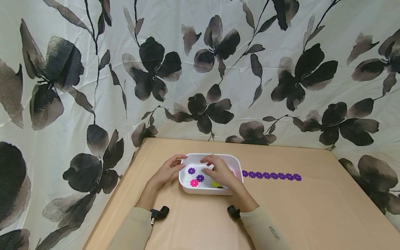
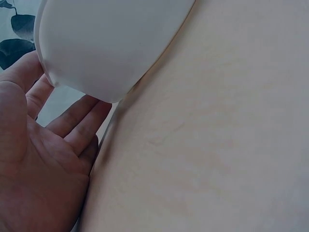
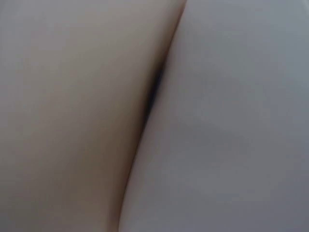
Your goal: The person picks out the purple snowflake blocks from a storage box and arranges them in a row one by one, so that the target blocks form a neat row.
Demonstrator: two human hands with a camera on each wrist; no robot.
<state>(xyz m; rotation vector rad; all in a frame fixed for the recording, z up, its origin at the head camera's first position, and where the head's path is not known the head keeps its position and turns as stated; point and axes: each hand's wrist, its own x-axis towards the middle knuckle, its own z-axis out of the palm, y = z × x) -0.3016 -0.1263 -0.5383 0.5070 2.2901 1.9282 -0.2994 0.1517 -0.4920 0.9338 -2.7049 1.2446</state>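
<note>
A white plastic tray (image 1: 203, 190) stands on the table with several flower-shaped discs in it. Among them are a purple disc (image 1: 191, 171), a pink disc (image 1: 194, 183) and a yellow disc (image 1: 215, 184). My left hand (image 1: 165, 172) holds the tray's left end, thumb at the rim; in the left wrist view, fingers (image 2: 79, 123) lie against the tray's outer wall (image 2: 113, 48). Over the inside of the tray hovers my right hand (image 1: 220, 172), thumb and index finger apart with nothing visible between them. The right wrist view shows only blurred, pale surfaces.
A chain of linked purple discs (image 1: 273, 176) runs rightward across the table from behind the tray's right end. The wooden table (image 1: 300, 215) backs onto a hanging cloth (image 1: 175, 128) with dark flowers. Black wrist cameras sit on both forearms.
</note>
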